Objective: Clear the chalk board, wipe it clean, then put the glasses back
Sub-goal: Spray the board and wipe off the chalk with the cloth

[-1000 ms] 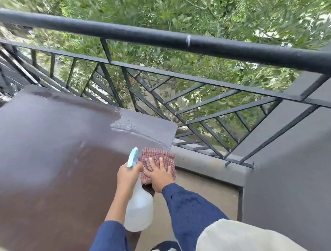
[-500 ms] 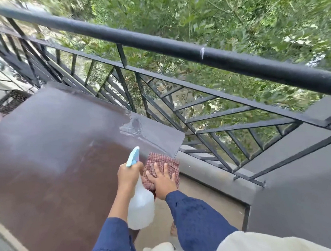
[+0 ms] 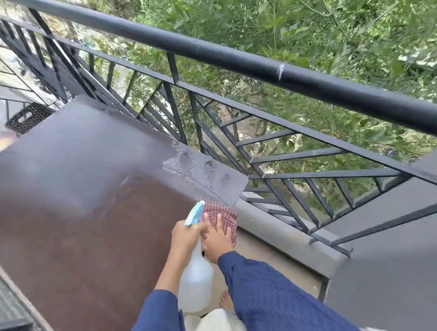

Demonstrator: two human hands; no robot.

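Brown chalk board [image 3: 90, 219] is glistening with a wet patch [image 3: 200, 171] at its far right corner. Your right hand [image 3: 216, 239] is pressing the checked cloth [image 3: 226, 214] with flat, spread fingers at the board's right edge, nearer you than the wet patch and probably about to wipe it. Your left hand [image 3: 186, 237] is gripping the spray bottle [image 3: 195, 277] by its neck beside the cloth, with the nozzle pointing across the board. No glasses are showing.

Navy textured sleeves [image 3: 261, 295], cream garment [image 3: 215, 325], bare foot [image 3: 226, 301]
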